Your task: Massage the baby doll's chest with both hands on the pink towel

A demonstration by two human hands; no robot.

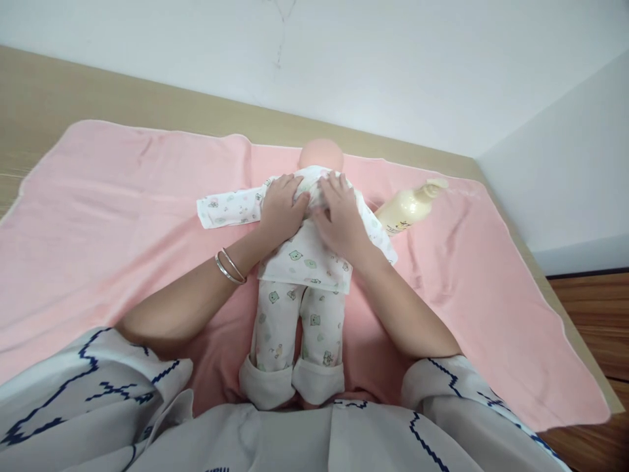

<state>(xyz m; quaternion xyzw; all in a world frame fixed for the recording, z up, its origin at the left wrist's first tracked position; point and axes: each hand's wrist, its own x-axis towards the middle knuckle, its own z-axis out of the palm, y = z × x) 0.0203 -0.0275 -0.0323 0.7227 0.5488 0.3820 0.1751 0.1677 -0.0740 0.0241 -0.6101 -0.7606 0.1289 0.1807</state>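
A baby doll (322,154) lies on a pink blanket, the round back or top of its head pointing away from me. It wears a white printed top (302,259) and matching trousers (278,321) with turned-up cuffs. My left hand (282,206) rests flat on the upper left of the top, fingers stretched out. On the upper right lies my right hand (341,213), its fingers spread and a little blurred. Both palms press on the cloth, and neither hand grasps anything. One sleeve (228,208) of the top stretches out to the left.
A cream pump bottle (407,208) lies on its side right of the doll, close to the right sleeve. The pink blanket (122,216) covers most of a light wooden surface (162,108). White walls (368,72) stand behind and to the right.
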